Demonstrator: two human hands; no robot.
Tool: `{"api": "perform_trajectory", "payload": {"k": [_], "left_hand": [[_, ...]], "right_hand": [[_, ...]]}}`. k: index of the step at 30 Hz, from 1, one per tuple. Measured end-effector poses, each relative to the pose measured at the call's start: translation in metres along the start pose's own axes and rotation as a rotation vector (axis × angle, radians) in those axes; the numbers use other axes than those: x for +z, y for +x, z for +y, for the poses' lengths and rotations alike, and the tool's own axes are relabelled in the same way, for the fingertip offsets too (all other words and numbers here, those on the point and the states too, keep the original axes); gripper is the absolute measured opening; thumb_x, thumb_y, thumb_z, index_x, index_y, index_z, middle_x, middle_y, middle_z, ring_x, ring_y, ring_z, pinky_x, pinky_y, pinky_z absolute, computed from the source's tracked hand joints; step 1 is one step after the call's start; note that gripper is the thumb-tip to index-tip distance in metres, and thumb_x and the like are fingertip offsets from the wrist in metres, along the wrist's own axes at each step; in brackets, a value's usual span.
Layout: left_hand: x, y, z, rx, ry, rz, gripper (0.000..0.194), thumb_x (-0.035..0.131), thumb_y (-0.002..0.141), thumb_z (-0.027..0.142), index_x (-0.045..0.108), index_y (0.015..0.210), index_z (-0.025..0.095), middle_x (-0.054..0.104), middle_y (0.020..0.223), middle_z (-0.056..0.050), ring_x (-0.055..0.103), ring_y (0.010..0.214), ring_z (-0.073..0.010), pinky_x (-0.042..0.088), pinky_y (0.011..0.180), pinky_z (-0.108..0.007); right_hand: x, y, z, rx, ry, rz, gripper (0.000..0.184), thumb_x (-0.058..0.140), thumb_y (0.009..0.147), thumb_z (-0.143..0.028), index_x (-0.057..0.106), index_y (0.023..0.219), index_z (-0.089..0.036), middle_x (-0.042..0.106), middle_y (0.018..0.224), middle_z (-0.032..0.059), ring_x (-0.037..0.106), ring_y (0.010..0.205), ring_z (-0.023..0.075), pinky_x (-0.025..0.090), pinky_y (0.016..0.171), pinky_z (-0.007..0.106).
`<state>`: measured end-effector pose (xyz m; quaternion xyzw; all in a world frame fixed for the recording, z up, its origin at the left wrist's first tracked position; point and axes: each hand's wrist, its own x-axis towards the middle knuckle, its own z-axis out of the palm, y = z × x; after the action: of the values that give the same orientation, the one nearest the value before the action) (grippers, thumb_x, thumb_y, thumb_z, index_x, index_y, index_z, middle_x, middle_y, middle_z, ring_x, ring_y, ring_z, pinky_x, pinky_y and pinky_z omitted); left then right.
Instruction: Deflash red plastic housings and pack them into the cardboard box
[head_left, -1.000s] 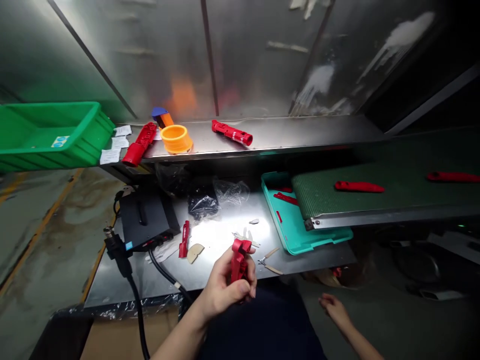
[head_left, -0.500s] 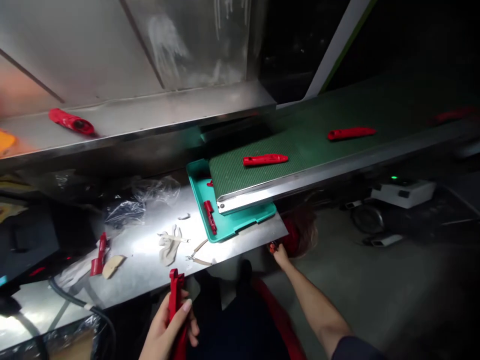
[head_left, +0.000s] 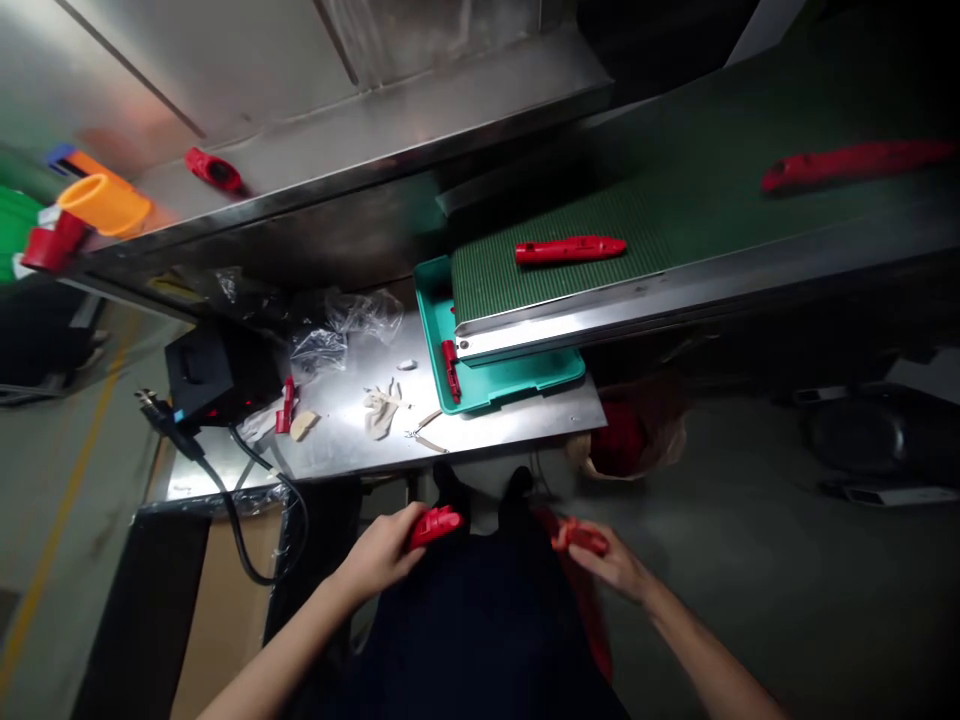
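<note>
Steel counter (head_left: 352,450) carries a teal tray (head_left: 517,376); on the near side of that tray, the left hand (head_left: 386,548) curls round a red part (head_left: 436,525), and the right hand (head_left: 616,562), seemingly empty a second ago, grips a red piece (head_left: 589,538).

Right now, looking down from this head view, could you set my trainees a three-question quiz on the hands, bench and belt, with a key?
1. True or false: the left hand and the right hand each hold a red item.

2. Where do the tan-handled pliers lie?
A) on the upper shelf
B) on the metal bench
C) in the green bin

3. Fill in: the teal tray sits partly beneath the end of the ____.

Key: 1 true; 2 B; 3 conveyor belt.
</note>
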<state>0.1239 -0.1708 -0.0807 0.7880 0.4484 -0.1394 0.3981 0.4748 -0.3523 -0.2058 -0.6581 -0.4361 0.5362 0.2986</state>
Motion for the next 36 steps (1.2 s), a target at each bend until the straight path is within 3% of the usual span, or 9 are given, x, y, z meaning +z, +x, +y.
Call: {"api": "perform_trajectory", "payload": {"k": [4,10,16,26,31,36], "left_hand": [[0.007,0.004,0.002,0.105,0.127,-0.116,0.021,0.053,0.086,0.019,0.057,0.106,0.021,0.072,0.094,-0.009,0.070,0.082,-0.0281,0.045,0.073,-0.034],[0.019,0.008,0.007,0.224,0.236,-0.183,0.023,0.047,0.093,0.019,0.058,0.113,0.019,0.074,0.102,-0.012,0.071,0.083,-0.0282,0.046,0.072,-0.034],[0.021,0.007,0.002,0.265,0.298,-0.152,0.032,0.051,0.090,0.016,0.054,0.122,0.017,0.073,0.106,-0.013,0.072,0.088,-0.0277,0.049,0.075,-0.034],[-0.006,0.023,-0.001,0.335,0.322,-0.193,0.040,0.052,0.087,0.011,0.059,0.125,0.018,0.074,0.106,-0.013,0.072,0.090,-0.0281,0.050,0.079,-0.034],[-0.008,0.022,0.004,0.311,0.261,-0.153,0.044,0.058,0.081,0.013,0.059,0.124,0.021,0.075,0.107,-0.010,0.072,0.090,-0.0270,0.050,0.078,-0.032],[-0.006,0.012,0.003,0.267,0.213,-0.116,0.046,0.051,0.079,0.009,0.056,0.123,0.021,0.075,0.106,-0.009,0.073,0.090,-0.0268,0.049,0.076,-0.033]], "right_hand": [[-0.023,-0.033,-0.019,0.031,-0.110,-0.175,0.031,0.073,0.082,-0.048,0.067,0.071,-0.020,0.069,0.070,0.0021,0.063,0.066,0.0213,0.048,0.063,0.030],[-0.042,-0.026,-0.035,0.024,-0.218,-0.263,0.034,0.067,0.089,-0.045,0.060,0.066,-0.020,0.060,0.060,-0.0004,0.052,0.056,0.0166,0.035,0.056,0.028],[-0.035,-0.018,-0.035,-0.028,-0.244,-0.302,0.034,0.063,0.091,-0.044,0.059,0.067,-0.020,0.055,0.058,-0.0022,0.050,0.056,0.0154,0.034,0.055,0.027],[-0.047,-0.007,-0.056,-0.054,-0.346,-0.302,0.036,0.064,0.091,-0.045,0.055,0.065,-0.021,0.054,0.058,-0.0017,0.048,0.056,0.0150,0.027,0.057,0.029],[-0.038,-0.006,-0.056,-0.068,-0.342,-0.281,0.037,0.063,0.091,-0.046,0.056,0.065,-0.020,0.054,0.058,-0.0015,0.048,0.057,0.0153,0.028,0.058,0.029],[-0.022,-0.015,-0.045,-0.046,-0.321,-0.235,0.031,0.065,0.088,-0.042,0.060,0.067,-0.019,0.056,0.061,-0.0008,0.049,0.058,0.0151,0.030,0.057,0.028]]}}
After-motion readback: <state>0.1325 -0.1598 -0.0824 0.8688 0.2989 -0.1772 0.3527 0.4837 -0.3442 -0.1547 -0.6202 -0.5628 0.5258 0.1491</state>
